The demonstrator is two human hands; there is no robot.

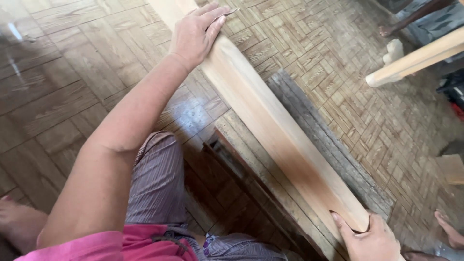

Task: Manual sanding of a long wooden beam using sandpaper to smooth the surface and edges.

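Observation:
A long pale wooden plank [270, 125] runs diagonally from the top middle to the lower right. My left hand [195, 34] lies on its far part, pressing a small grey sheet, perhaps sandpaper [226, 13], under the fingers. My right hand [369, 239] grips the plank's near end, thumb on top and fingers wrapped round the edge. The plank rests on a worn grey board [319, 130] on a low wooden bench [246, 169].
Parquet floor all around. A pale round wooden pole [415, 58] reaches in from the right. My bare feet show at the lower left [17, 222] and lower right [449, 229]. Someone else's foot [386, 30] is at the top right. A wood scrap [452, 166] lies at right.

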